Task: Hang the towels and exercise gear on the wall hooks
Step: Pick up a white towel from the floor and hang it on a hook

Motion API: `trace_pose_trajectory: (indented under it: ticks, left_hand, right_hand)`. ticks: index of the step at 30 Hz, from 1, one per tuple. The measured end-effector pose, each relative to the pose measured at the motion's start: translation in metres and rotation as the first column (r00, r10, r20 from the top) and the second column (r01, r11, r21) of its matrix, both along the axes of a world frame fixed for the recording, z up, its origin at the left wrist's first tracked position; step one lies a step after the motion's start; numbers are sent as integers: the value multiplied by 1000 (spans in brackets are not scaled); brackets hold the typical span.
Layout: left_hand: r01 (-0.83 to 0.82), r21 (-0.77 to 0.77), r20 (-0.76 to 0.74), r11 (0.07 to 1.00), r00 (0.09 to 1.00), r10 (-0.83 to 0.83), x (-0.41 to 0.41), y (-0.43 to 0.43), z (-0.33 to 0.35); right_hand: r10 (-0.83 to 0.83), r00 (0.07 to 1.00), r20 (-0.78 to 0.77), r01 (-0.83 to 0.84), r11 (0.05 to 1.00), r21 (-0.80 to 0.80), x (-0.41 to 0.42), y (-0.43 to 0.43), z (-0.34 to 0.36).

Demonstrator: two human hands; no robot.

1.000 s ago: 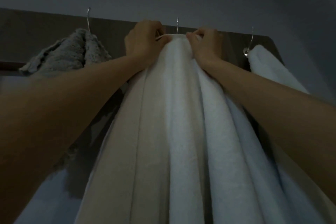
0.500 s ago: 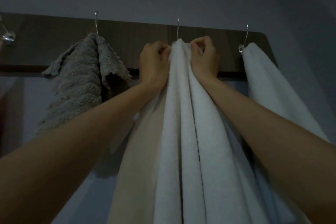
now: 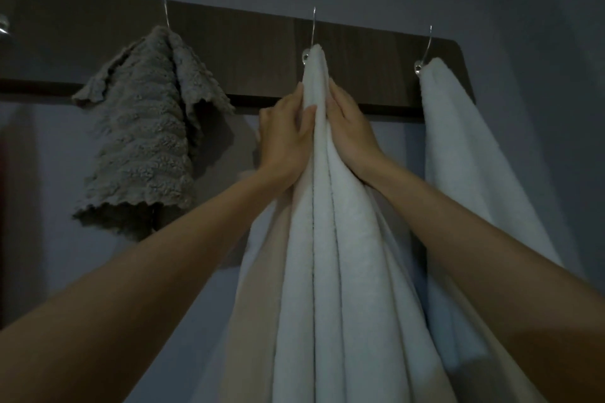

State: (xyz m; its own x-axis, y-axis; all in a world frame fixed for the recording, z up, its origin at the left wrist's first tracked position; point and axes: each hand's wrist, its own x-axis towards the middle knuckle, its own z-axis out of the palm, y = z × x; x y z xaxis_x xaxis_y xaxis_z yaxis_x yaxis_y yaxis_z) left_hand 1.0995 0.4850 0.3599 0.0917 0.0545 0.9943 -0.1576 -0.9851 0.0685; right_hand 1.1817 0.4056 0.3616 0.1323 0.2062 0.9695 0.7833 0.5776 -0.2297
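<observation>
Half a second ago both my hands were pinched at the top of the white towel (image 3: pixel 327 239). Now its peak sits over the middle hook (image 3: pixel 313 29), and my left hand (image 3: pixel 286 137) and right hand (image 3: pixel 352 131) have slid down to 6 o'clock of that hook. The fingers (image 3: pixel 337 98) of both lie straight, pressed flat on the folds from either side, gripping nothing. The grey towel (image 3: pixel 144 141) hangs at 9 o'clock and a second white towel (image 3: pixel 458 141) at 3 o'clock. I judge this one hung; only smoothing remains
</observation>
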Motion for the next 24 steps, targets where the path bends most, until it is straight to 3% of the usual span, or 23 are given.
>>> trace_pose_trajectory:
  ticks: [6,9,13,19,24]
  left_hand:
    - [189,-205,-26,960,980,-198,-4,-24,-46]
    - [299,-228,11,926,952,-305,-15,-59,-76]
    - [173,-174,-35,969,983,-181,-13,-42,-113]
    - [216,-213,-48,953,972,-231,-20,-33,-160]
    - [122,-220,-157,968,975,-159,-43,-41,-194]
  right_hand:
    - [54,999,8,-54,999,6,-17,-7,-46]
    - [59,998,9,-59,998,-17,-19,-8,-70]
    - [79,994,-78,-85,993,-82,-19,-12,-100]
    - [-33,998,-61,22,985,-171,-26,-22,-144]
    - [-118,991,-63,92,943,-320,-32,-44,-184]
